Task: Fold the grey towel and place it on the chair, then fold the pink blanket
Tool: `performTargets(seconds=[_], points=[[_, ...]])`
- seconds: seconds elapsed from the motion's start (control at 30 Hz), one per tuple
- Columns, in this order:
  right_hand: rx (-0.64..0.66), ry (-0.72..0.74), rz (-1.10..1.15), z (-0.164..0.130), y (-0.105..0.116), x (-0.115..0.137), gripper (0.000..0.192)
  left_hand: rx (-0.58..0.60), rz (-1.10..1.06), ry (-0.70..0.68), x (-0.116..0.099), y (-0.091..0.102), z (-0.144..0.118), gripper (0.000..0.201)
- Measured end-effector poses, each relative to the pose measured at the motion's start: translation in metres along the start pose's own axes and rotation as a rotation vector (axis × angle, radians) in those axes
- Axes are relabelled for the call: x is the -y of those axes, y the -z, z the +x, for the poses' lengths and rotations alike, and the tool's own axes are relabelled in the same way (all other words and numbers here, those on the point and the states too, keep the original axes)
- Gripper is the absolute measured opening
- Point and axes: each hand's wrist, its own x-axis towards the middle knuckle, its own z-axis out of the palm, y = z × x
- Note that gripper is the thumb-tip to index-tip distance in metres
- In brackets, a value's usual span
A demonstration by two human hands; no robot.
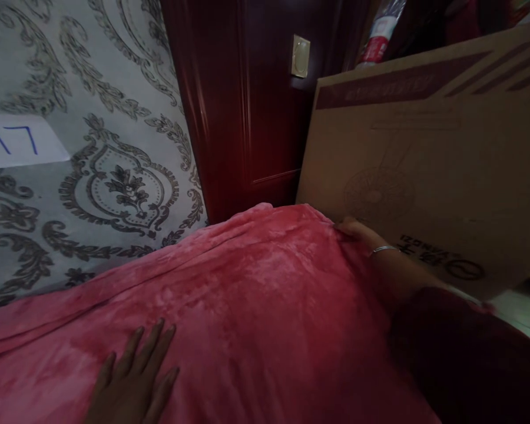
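A pink plush blanket [247, 294] covers the surface in front of me, with soft creases along its wall side. My left hand [135, 377] lies flat on it at the lower left, fingers spread. At the far right corner, my right hand [355, 229] reaches to the blanket's edge, its fingers bent and closed on the fabric there. That hand is dim and its fingertips are partly hidden. A thin bracelet [385, 249] circles the right wrist, and a dark sleeve [463, 347] covers the forearm.
A large cardboard box [428, 147] stands close beside my right arm. Behind its top edge is a plastic bottle [377, 44] with a red label. Dark red wooden panelling [229, 106] rises beyond the blanket. Patterned wallpaper [128, 188] with a paper label [22, 141] is at left.
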Motion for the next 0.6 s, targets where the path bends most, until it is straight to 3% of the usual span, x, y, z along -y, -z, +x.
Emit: performTargets(seconds=[0.1, 0.3, 0.43, 0.6], points=[[-0.028, -0.008, 0.003, -0.002, 0.010, 0.009, 0.017, 0.029, -0.008, 0.014, -0.002, 0.004, 0.002, 0.067], [-0.193, -0.112, -0.053, -0.007, 0.021, 0.022, 0.033, 0.076, -0.017, 0.018, -0.001, 0.006, 0.000, 0.067], [-0.182, -0.140, -0.129, -0.010, 0.002, 0.022, 0.035, 0.067, -0.026, -0.012, 0.004, 0.001, -0.005, 0.065], [-0.075, -0.082, -0.279, -0.006, -0.028, 0.018, 0.036, -0.026, 0.005, -0.043, 0.008, -0.008, -0.011, 0.064]])
